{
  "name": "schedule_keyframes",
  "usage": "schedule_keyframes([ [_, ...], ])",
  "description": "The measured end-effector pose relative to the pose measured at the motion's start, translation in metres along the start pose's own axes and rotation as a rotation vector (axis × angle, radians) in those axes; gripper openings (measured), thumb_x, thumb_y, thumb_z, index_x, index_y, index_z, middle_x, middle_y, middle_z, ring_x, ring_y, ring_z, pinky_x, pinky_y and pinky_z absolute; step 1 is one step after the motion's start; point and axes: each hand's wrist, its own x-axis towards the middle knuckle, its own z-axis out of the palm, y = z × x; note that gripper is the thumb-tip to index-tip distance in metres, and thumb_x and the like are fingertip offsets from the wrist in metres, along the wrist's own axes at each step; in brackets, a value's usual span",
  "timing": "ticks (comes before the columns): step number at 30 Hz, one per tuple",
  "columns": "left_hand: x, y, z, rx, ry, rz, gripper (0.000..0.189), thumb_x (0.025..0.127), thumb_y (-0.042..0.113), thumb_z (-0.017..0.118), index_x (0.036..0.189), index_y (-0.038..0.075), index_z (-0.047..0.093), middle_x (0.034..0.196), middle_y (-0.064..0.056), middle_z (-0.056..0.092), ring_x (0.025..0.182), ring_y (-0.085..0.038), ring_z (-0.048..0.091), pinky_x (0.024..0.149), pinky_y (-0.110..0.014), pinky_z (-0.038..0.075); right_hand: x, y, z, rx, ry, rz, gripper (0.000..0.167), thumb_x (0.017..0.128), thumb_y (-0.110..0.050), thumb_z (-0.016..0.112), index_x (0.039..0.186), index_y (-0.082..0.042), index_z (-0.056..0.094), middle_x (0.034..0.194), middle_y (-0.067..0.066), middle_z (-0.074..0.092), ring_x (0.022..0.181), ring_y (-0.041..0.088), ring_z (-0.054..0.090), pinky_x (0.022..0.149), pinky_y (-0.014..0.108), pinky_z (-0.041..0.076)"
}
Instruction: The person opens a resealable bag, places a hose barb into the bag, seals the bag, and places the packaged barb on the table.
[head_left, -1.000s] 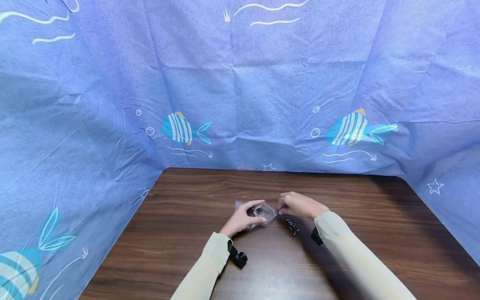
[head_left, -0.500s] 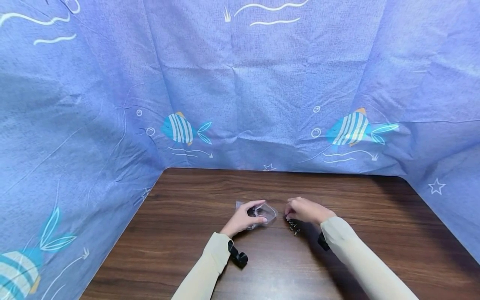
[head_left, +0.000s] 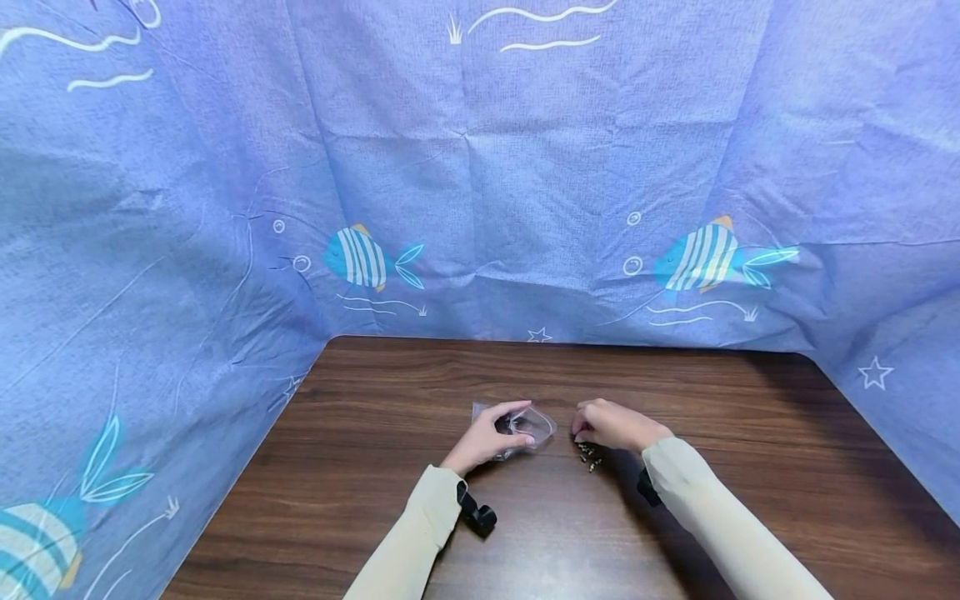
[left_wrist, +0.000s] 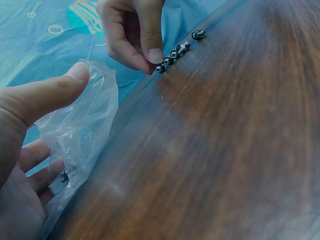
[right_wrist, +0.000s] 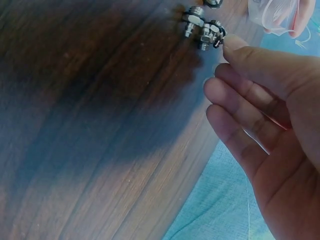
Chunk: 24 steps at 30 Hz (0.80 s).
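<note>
My left hand [head_left: 480, 437] holds a clear zip bag [left_wrist: 90, 122] with its mouth spread, thumb on one side and fingers behind the other. A small dark metal piece [left_wrist: 64, 176] shows low in the bag. To the right, my right hand [head_left: 617, 425] is down at a short row of small metal fittings [left_wrist: 175, 54] with hex bodies and black rings. Its thumb and index finger pinch at the fitting [left_wrist: 160, 69] at the row's near end in the left wrist view. Its other fingers bend loosely in the right wrist view; the index fingertip is hidden there.
The fittings lie on a dark wood-grain table [head_left: 390, 383]. One fitting [left_wrist: 198, 34] sits a little apart from the others. A blue cloth [head_left: 540, 183] with fish prints hangs behind and beside the table. Each wrist wears a black camera mount [head_left: 477, 512].
My right hand has moved from beside the bag's mouth rightward and down to the far end of the row of fittings. The left hand and bag have stayed in place.
</note>
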Motion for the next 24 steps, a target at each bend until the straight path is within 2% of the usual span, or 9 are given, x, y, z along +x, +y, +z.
schedule_keyframes([
  [14,0.0003,0.0038,-0.0007,-0.007,-0.007,-0.008,0.058,0.083,0.015,0.076,0.135,0.005,0.054,0.138,-0.010,0.056,0.130,-0.026,0.048,0.110,-0.044,0.034,0.0016,-0.0021,-0.0012,-0.005,0.003,-0.003,0.010,0.081,0.000,0.070,0.075,-0.008,0.070,0.077,-0.003,0.063,0.071,0.003,0.057,0.064,0.019,0.049],
  [24,0.0008,-0.0010,-0.0009,-0.002,-0.013,-0.015,0.058,0.083,0.014,0.076,0.135,0.005,0.054,0.138,-0.010,0.056,0.130,-0.027,0.048,0.110,-0.044,0.035,0.0048,-0.0014,0.0030,-0.044,0.004,-0.024,0.013,0.078,0.001,0.071,0.072,-0.010,0.069,0.076,-0.003,0.062,0.070,0.004,0.057,0.061,0.019,0.048],
])
